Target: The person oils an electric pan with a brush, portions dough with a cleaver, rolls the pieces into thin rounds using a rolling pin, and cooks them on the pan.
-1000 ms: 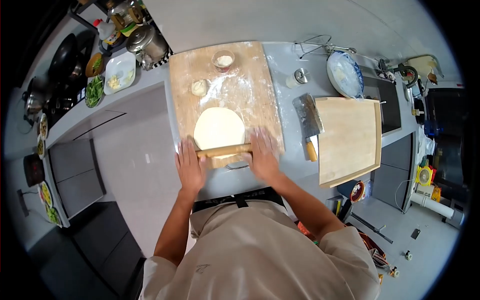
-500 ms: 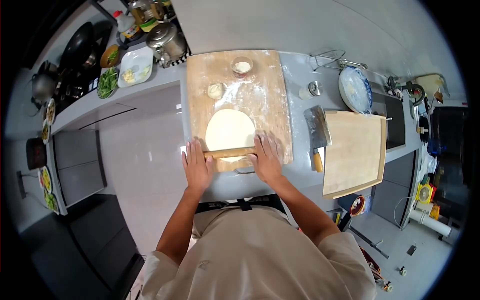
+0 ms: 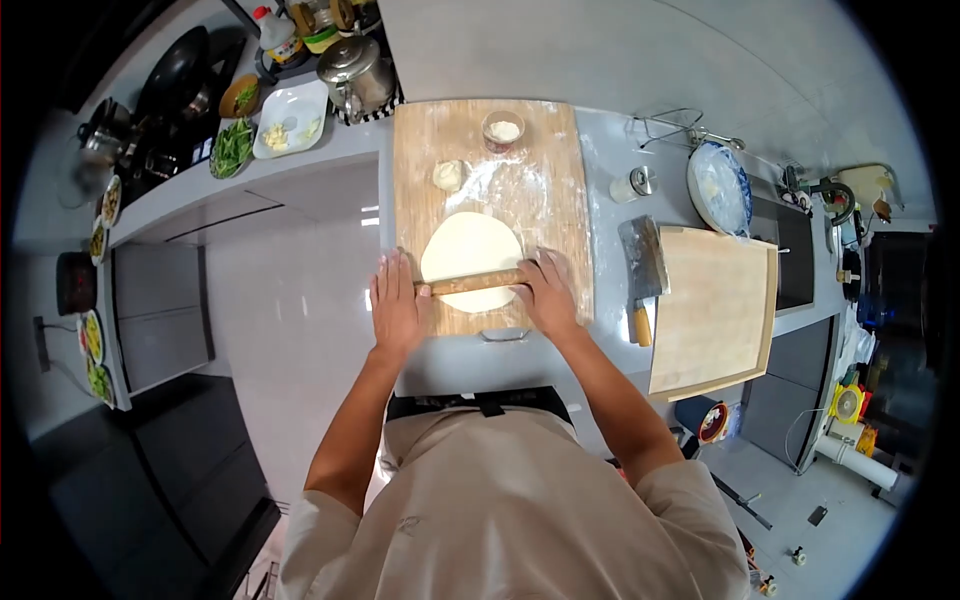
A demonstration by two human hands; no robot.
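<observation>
Low in the frame, a person in a pale chef's jacket leaned over a grey counter, both arms reaching up toward the centre. The left hand (image 3: 398, 300) lay flat with fingers spread on one end of a wooden rolling pin (image 3: 472, 282), and the right hand (image 3: 548, 293) pressed open-palmed on the other end; neither hand gripped anything. The pin lay across the lower part of a round, flattened dough disc (image 3: 470, 257), which sat at the centre of a floured wooden board (image 3: 545, 160) in the middle of the frame. Just above the disc lay a small dough ball (image 3: 449, 175), and higher still, near the board's top edge, a small bowl of flour (image 3: 503, 129). Right of the board, a cleaver (image 3: 642, 268) rested against a second wooden board (image 3: 712, 300). At the upper left stood a metal kettle (image 3: 357, 66) and a white plate (image 3: 293, 118). Judging from this, the dough could stick and tear where the flour was thin, or roll out uneven if one palm bore down harder.
</observation>
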